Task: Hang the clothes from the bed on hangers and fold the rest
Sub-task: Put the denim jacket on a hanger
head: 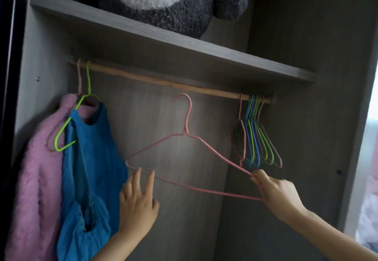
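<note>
Right hand (275,192) grip pinching pink hanger (186,132) corner, left hand (137,203) straight-fingered, under bare rail (163,81)

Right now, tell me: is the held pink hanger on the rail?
No: the right hand holds the pink hanger, its hook below the rail.

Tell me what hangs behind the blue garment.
A fluffy pink sweater hangs behind the blue garment, both at the left end of the rod. The garment covers the sweater's right side, so that part cannot be seen.
</note>
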Demonstrator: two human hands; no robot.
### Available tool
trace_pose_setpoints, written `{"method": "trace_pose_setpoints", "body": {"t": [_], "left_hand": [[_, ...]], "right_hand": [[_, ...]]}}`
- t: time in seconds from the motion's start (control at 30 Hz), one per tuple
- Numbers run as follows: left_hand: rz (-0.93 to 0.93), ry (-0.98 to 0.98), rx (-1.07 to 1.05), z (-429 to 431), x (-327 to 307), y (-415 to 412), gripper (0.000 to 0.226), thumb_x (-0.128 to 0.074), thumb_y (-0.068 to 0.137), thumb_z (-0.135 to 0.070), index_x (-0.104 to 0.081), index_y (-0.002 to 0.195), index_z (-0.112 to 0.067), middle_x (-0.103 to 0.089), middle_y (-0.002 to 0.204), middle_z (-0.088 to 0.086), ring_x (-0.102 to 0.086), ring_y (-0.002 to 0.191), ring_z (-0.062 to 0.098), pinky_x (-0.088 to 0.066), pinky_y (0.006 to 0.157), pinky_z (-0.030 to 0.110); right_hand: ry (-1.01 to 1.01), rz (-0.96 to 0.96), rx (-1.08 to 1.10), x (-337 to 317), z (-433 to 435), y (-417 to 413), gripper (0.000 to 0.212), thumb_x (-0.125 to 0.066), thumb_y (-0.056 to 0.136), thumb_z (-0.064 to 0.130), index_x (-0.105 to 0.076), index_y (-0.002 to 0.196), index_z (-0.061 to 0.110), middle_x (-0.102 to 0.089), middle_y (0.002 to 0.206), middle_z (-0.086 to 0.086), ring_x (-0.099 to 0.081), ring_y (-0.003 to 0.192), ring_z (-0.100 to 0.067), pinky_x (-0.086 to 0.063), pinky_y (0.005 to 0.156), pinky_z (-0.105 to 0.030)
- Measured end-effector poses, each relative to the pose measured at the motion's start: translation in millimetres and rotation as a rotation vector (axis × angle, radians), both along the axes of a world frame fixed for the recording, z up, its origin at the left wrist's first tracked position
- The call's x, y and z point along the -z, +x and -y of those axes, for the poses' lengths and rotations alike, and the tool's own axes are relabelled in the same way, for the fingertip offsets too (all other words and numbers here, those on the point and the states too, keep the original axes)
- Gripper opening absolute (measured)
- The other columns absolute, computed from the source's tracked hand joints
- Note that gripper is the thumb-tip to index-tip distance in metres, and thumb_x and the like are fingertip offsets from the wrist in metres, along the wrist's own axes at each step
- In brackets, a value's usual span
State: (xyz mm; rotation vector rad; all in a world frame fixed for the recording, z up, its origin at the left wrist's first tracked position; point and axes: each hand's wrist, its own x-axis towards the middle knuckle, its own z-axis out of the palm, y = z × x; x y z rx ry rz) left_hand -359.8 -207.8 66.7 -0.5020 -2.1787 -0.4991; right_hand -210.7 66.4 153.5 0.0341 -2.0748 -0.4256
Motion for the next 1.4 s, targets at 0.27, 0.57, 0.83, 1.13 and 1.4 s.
{"method": "trace_pose_setpoints", "body": {"t": [0.27, 0.57, 0.83, 1.13, 1.4], "left_hand": [[0.063, 0.009, 0.048, -12.4, 42.5, 15.0, 0.126, -0.095, 0.026, -0.013, -0.035, 0.136, -0.013, -0.042, 0.131, 0.040, -0.046, 0.111, 0.059, -0.044, 0.075, 0.066], [0.119, -0.116, 0.181, -73.4, 62.3, 56.4, 0.127, -0.097, 0.025, -0.020, -0.033, 0.133, -0.005, -0.060, 0.105, 0.035, -0.063, 0.082, 0.049, -0.048, 0.065, 0.058], [0.138, 0.071, 0.526, -220.0, 154.9, 185.7, 0.045, -0.052, 0.071, -0.034, -0.050, 0.111, -0.012, -0.054, 0.068, 0.013, -0.056, 0.045, 0.038, -0.048, 0.045, 0.047], [0.807, -0.170, 0.896, -433.9, 210.0, 362.4, 0.018, -0.067, 0.079, 0.004, -0.073, 0.088, -0.010, -0.064, 0.091, 0.023, -0.064, 0.080, 0.041, -0.045, 0.069, 0.043], [1.124, -0.171, 1.234, -573.7, 218.4, 496.0, 0.028, -0.050, 0.085, 0.010, -0.065, 0.085, -0.013, -0.059, 0.056, -0.005, -0.052, 0.042, 0.010, -0.040, 0.049, 0.029]], "right_hand": [[-0.062, 0.060, -0.007, 36.8, -16.3, 61.7, 0.013, -0.047, 0.088, 0.028, -0.038, 0.083, 0.019, -0.054, 0.046, 0.008, -0.044, 0.030, -0.025, -0.017, 0.033, -0.020], [-0.130, 0.176, -0.006, 58.5, -90.2, 163.2, 0.011, -0.048, 0.090, 0.026, -0.039, 0.084, 0.022, -0.053, 0.047, 0.005, -0.045, 0.031, -0.020, -0.023, 0.032, -0.019], [-0.184, 0.249, 0.223, 103.9, -202.2, 355.2, 0.032, -0.032, 0.101, 0.029, -0.058, 0.086, 0.014, -0.060, 0.062, -0.004, -0.054, 0.042, -0.023, -0.040, 0.034, -0.022], [-0.465, 0.133, 0.859, 175.1, -266.9, 655.0, 0.033, -0.071, 0.080, 0.007, -0.042, 0.092, 0.021, -0.065, 0.069, -0.008, -0.062, 0.045, -0.025, -0.046, 0.033, -0.029], [-0.856, -0.078, 1.495, 275.0, -233.7, 784.5, 0.009, -0.066, 0.085, 0.008, -0.065, 0.085, 0.000, -0.061, 0.073, -0.014, -0.061, 0.056, -0.035, -0.046, 0.039, -0.040]]}}
